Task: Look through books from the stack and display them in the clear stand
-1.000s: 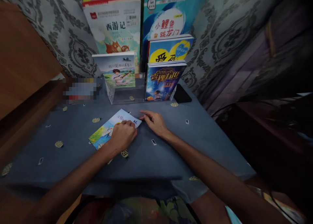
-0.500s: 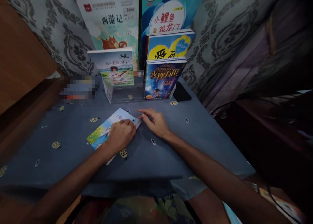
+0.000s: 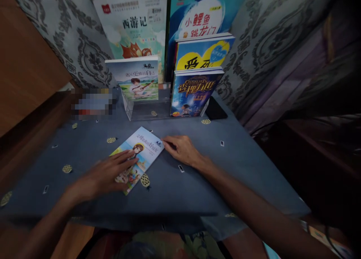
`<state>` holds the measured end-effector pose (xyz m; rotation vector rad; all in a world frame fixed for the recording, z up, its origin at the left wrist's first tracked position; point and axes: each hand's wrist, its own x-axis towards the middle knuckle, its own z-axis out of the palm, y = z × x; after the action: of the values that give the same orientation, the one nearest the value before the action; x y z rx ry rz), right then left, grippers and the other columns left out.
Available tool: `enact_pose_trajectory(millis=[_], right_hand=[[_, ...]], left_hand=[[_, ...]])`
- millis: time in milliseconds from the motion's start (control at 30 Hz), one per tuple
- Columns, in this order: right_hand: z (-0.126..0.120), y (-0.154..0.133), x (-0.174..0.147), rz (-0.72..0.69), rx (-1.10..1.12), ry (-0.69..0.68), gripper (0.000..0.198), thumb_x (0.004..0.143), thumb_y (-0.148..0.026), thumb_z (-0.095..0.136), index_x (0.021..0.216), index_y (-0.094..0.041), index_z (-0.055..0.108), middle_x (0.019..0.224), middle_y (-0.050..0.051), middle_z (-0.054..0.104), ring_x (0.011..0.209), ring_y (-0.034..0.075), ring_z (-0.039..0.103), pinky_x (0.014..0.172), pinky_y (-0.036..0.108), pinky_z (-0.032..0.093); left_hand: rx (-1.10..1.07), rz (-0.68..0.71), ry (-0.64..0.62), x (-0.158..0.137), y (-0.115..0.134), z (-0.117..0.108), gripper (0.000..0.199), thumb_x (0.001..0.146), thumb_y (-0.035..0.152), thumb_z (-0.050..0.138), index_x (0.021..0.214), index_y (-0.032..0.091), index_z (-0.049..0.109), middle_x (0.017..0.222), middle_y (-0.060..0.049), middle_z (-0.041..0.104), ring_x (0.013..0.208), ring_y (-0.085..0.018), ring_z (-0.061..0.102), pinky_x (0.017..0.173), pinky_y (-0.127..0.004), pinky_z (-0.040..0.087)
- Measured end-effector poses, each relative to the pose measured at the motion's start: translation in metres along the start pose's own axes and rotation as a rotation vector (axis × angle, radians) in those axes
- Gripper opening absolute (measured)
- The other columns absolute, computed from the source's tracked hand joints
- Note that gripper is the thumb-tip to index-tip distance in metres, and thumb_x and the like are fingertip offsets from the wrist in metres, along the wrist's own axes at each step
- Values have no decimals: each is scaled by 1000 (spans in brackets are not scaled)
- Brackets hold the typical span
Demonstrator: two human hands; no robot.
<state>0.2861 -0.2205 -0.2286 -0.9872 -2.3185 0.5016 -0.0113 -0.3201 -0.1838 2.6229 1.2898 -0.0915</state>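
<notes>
A thin book (image 3: 150, 146) with a pale blue cover and a drawn figure lies closed and slanted on the tablecloth. My left hand (image 3: 109, 172) rests across its lower left part, fingers stretched out and together, slightly blurred; it covers some of the picture. At the book's upper right corner is my right hand (image 3: 182, 150), its thumb and fingertips pinched together on that corner. The fingers' far side is hidden.
Behind the book, a clear acrylic stand (image 3: 149, 111) holds a landscape-cover book (image 3: 141, 89) and a dark blue book (image 3: 191, 95). Taller books (image 3: 135, 25) lean at the back. A black flat device (image 3: 216, 108) lies right of the stand; a blurred-out item (image 3: 93, 102) lies left.
My left hand has slid from the book's upper right side to its lower left, and its curled fingers have straightened. My right hand's spread fingers have closed at the book's corner.
</notes>
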Motion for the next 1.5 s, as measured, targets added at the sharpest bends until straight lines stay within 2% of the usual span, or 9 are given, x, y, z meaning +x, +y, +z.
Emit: enact_pose_trajectory(millis=[67,167,467,633,800,1033,1200,1367,1500], right_hand=[[1,1,1,-11,14,-5,30,97,-27,49,114,-18,71,92,7,77,77,18,69,73,28,50],[5,5,4,-37,33,-11,33,97,-26,47,120,-13,68,100,12,76,85,21,70,80,33,53],[33,25,50,-180,9,-26,32,95,-19,51,122,-12,65,119,16,70,111,27,63,99,45,49],[41,30,74,-131,-34,-32,28,96,-19,52,119,-11,66,119,17,69,111,27,62,102,45,47],[43,35,82,-88,-75,-17,29,96,-20,53,122,-14,65,126,15,68,117,28,60,102,46,45],[47,36,76,-61,-91,-31,34,97,-24,53,128,-15,63,139,16,61,128,29,54,106,48,42],[48,25,57,-104,-25,-19,32,97,-24,51,123,-16,67,128,13,69,126,28,55,106,47,43],[40,4,28,-112,95,-36,33,99,-25,48,126,-19,67,122,12,70,122,25,57,104,47,44],[34,-11,10,-86,210,-56,34,100,-23,47,128,-22,66,120,11,68,113,22,60,100,44,48]], left_hand=[[-1,-11,-37,-23,-10,0,76,91,39,63,156,37,25,165,-3,25,148,-27,34,112,-40,42],[37,-47,-11,-34,-10,6,75,94,32,59,157,40,20,165,-2,24,149,-27,32,112,-41,42],[233,-232,137,-2,14,25,52,101,48,46,149,30,43,155,-9,45,139,-30,47,96,-41,55],[321,-295,189,17,19,25,47,100,45,48,145,30,48,151,-10,51,135,-32,51,90,-41,58],[370,-259,257,32,14,26,44,100,42,49,141,27,53,146,-11,55,132,-32,55,95,-43,57],[394,-50,487,32,7,41,39,102,40,45,124,16,66,125,-12,70,121,-27,64,97,-41,56],[336,10,582,31,5,47,33,103,34,46,119,18,68,118,-10,74,116,-26,67,95,-41,57],[309,31,632,31,6,45,30,104,29,44,115,18,70,114,-8,75,110,-25,70,90,-41,59],[249,-24,566,30,9,39,34,105,29,40,117,18,69,116,-8,75,109,-25,70,90,-41,60]])
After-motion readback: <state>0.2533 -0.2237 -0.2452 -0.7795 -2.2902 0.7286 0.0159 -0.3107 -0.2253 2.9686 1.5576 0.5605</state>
